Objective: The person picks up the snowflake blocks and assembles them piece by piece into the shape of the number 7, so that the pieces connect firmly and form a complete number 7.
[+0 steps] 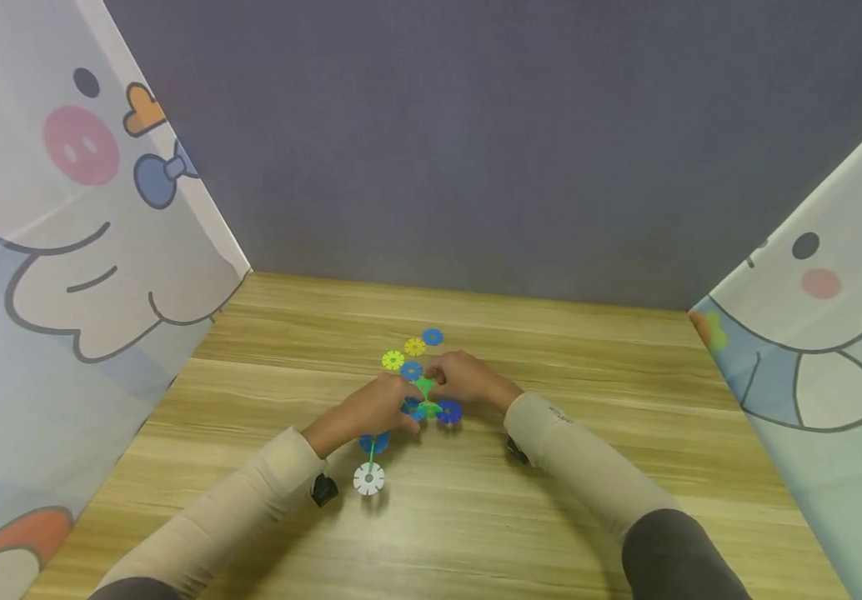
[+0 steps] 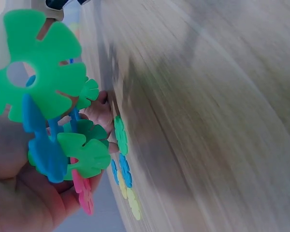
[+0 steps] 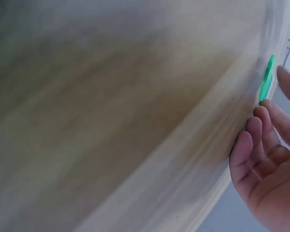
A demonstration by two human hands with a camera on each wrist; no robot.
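My left hand (image 1: 382, 404) grips a built-up piece of interlocking snowflake discs above the table. In the left wrist view that piece shows a large green disc (image 2: 46, 60), a blue disc (image 2: 50, 157) and a pink disc (image 2: 82, 191) seen nearly edge-on. Its white disc (image 1: 368, 478) hangs toward the near side, and a dark blue disc (image 1: 448, 412) sticks out to the right. My right hand (image 1: 464, 377) is low at the table with bent fingers, thumb apart from the index finger. Right at its fingertips lies a loose green disc (image 3: 267, 79).
Beyond the hands, loose discs lie in a slanting group: a blue disc (image 1: 433, 337), a yellow disc (image 1: 415, 347), a yellow-green disc (image 1: 393, 360) and a nearer blue disc (image 1: 412, 371). A grey panel (image 1: 431, 150) closes the wooden table's (image 1: 626, 483) far edge, with cartoon-printed sheets at both sides.
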